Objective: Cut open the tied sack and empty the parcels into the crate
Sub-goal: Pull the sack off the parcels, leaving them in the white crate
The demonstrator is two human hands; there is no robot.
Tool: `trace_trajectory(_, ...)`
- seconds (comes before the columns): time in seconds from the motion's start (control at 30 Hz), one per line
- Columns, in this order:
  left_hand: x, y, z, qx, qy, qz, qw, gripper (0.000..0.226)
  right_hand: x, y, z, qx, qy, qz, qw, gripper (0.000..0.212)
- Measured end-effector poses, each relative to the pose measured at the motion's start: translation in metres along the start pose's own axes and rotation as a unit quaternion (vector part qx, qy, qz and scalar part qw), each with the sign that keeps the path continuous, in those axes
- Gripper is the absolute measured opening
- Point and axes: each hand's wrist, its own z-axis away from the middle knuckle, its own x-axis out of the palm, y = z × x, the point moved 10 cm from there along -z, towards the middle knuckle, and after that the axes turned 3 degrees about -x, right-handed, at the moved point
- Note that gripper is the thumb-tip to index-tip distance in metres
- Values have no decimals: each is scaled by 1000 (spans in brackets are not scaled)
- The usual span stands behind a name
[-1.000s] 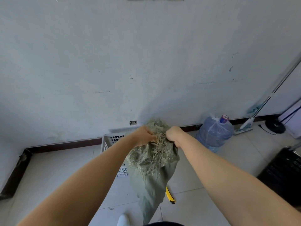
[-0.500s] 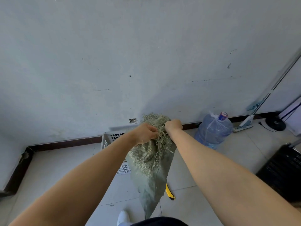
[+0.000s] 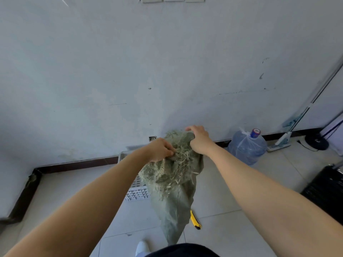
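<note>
We gripped the frayed sack (image 3: 172,184) mouth with both hands, left hand (image 3: 161,149) and right hand (image 3: 199,139) fingers clamped on it, above the white crate (image 3: 137,193).

Soft, even daylight fills the scene, bright with a cool bluish cast on the wall (image 3: 167,62). A faint diffuse shadow sits on the wall just above the sack (image 3: 172,182), and the left lower corner of the frame is darker along the skirting. No hard glare shows; the floor tiles (image 3: 232,191) give a mild sheen. The wide lens bends straight lines near the edges: the mop handle (image 3: 315,93) at the right leans and the forearms swell at the bottom. Detail is slightly soft throughout.
</note>
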Motion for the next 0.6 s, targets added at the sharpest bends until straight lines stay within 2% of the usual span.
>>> trace_trajectory(0.07,-2,-8,-2,-20,8,4,1000,19,24,-25,12,-68,-111,30,991,56)
trace_trajectory(0.1,-4,-11,-3,-26,14,12,999,20,38,-28,19,-80,-164,47,982,48)
trace_trajectory(0.17,-7,-16,-3,-36,22,20,999,20,52,-22,25,-76,-197,65,975,29)
trace_trajectory(0.23,-2,-18,-3,-41,8,13,999,19,50,-16,21,-80,-164,79,980,26)
trace_trajectory(0.37,12,-13,-2,-36,-19,52,998,15,45,-10,13,-89,-101,132,982,34)
trace_trajectory(0.5,22,-5,-1,-9,-21,28,999,31,38,-9,15,-105,-29,149,983,34)
trace_trajectory(0.6,25,-1,-2,0,-27,10,1000,39,46,-20,12,-118,-7,164,979,32)
